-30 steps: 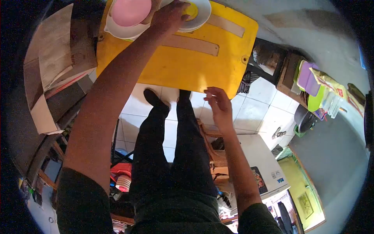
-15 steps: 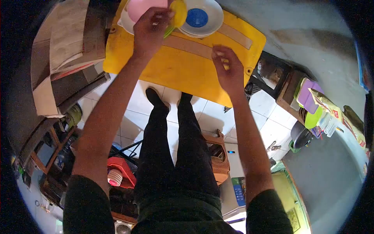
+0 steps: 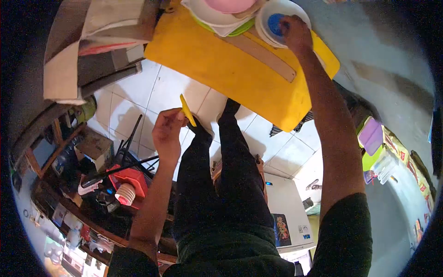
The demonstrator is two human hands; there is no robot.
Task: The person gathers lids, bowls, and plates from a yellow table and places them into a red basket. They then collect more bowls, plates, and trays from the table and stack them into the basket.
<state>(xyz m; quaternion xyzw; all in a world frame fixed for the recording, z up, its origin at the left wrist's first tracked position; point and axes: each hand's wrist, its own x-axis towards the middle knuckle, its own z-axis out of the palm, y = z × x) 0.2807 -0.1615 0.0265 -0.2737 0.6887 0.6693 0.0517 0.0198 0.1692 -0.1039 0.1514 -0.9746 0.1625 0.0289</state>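
Observation:
My left hand (image 3: 167, 134) is drawn back over the tiled floor, fingers closed on a thin yellow lid (image 3: 188, 111) seen edge-on. My right hand (image 3: 295, 32) reaches to the far side of the yellow table (image 3: 240, 74) and rests on a blue lid (image 3: 275, 24) lying in a stack of white plates (image 3: 270, 14). Left of that, a pink bowl (image 3: 228, 4) sits in white and green dishes (image 3: 217, 21). Whether my right fingers grip the blue lid is unclear.
My legs in dark trousers stand on the white tiles (image 3: 138, 101). Folded cardboard (image 3: 92, 41) is piled at the left. A red object and clutter (image 3: 127, 182) lie at the lower left. Purple and green containers (image 3: 371, 141) stand on a shelf at the right.
My left hand pulled the yellow lid off the table and down toward my body. My right hand moved forward from the table's middle onto the blue lid. The camera view tilted.

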